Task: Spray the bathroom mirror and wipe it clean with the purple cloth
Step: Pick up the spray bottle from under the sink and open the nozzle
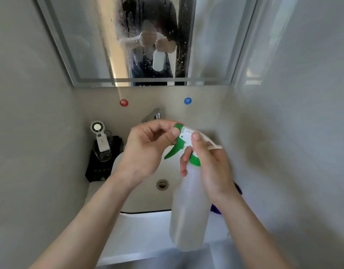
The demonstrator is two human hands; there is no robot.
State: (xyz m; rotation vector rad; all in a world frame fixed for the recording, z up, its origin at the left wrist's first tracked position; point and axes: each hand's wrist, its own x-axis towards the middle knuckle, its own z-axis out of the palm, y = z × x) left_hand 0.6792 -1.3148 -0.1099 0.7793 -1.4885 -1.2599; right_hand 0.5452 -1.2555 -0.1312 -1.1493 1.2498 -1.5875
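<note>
- The right hand (pixel 208 166) grips the spray bottle (pixel 188 210) at its neck, fingers curled round it, above the sink (pixel 146 193).
- The left hand (pixel 148 148) pinches the green nozzle (pixel 178 126) between thumb and fingers.
- The mirror (pixel 85 55) hangs on the wall above, flecked with droplets.
- The purple cloth (pixel 215 209) lies beside the sink, partly hidden behind the right wrist.

Glossy white ceramic basin (pixel 144 197). Translucent white plastic spray bottle (pixel 188 214) matt, green trigger (pixel 173 150) glossy. Behind basin, shiny chrome metal tap (pixel 152 115). Above basin, glass mirror (pixel 85 45), droplet-speckled. Right of basin, fuzzy purple cloth (pixel 215 210).
</note>
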